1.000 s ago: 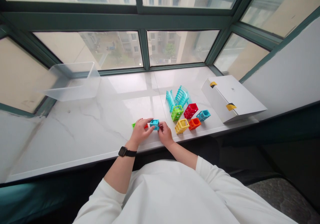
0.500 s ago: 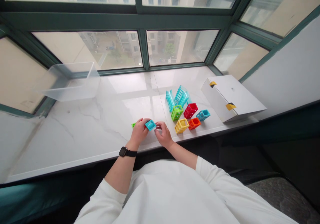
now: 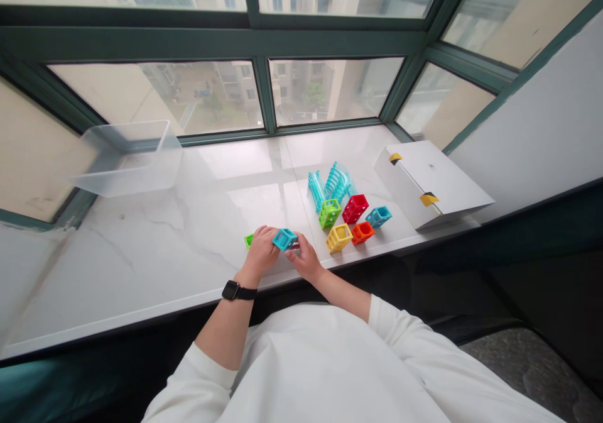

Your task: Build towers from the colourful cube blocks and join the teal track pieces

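Note:
My left hand (image 3: 262, 253), with a black watch on the wrist, is closed on a light blue openwork block (image 3: 284, 239) just above the front of the white ledge. From the other side my right hand (image 3: 307, 261) has its thumb and fingers at the same block; part of its grip is hidden behind the block. A green piece (image 3: 249, 241) peeks out left of my left hand. Whether the hand holds it or it lies on the ledge, I cannot tell. A yellow block (image 3: 338, 239) stands nearest to my right hand.
Right of my hands stand orange (image 3: 362, 232), blue (image 3: 379, 216), red (image 3: 355, 208) and green (image 3: 330, 214) blocks. Behind them lie clear blue track pieces (image 3: 338, 183). A white box (image 3: 436, 181) sits far right, a clear plastic bin (image 3: 136, 184) at back left, below the windows.
The blue block has turned and shows more of its open side. My right hand has moved in to the left, its fingers now at the block. The view has shifted slightly.

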Action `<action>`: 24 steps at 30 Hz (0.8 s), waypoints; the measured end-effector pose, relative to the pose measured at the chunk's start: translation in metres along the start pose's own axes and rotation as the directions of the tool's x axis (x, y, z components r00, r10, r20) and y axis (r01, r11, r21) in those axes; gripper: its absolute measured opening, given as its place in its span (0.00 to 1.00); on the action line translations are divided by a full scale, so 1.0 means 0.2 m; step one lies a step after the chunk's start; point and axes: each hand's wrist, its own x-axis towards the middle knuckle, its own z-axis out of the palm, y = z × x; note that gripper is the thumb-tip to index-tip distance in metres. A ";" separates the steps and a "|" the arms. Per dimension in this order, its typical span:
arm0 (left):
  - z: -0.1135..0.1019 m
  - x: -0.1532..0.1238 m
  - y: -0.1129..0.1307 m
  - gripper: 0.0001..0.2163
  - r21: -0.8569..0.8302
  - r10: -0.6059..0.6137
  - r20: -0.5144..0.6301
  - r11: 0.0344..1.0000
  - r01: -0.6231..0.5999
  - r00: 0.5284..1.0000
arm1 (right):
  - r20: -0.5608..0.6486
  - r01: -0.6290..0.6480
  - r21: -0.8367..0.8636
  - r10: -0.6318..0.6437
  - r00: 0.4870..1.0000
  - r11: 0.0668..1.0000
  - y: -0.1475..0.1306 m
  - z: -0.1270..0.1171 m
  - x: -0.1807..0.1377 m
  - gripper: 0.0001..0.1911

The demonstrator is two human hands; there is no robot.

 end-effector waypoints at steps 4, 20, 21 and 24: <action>0.01 0.00 -0.01 0.18 0.050 0.033 0.013 0.998 -0.034 0.999 | -0.102 -0.080 0.021 0.082 0.991 0.997 -0.07 0.04 0.00 0.29; -0.20 0.00 0.32 0.16 -0.244 0.005 -0.390 0.964 -0.109 0.921 | -0.166 0.300 -0.348 -0.373 0.913 0.888 -0.68 -0.32 0.02 0.28; -0.22 0.01 0.39 0.17 -0.294 0.031 -0.379 0.944 -0.152 0.925 | -0.179 0.300 -0.382 -0.388 0.904 0.874 -0.69 -0.35 0.02 0.28; -0.26 0.05 0.58 0.22 -0.310 0.160 -0.321 0.914 -0.263 0.933 | -0.213 0.290 -0.463 -0.423 0.881 0.838 -0.69 -0.44 0.03 0.26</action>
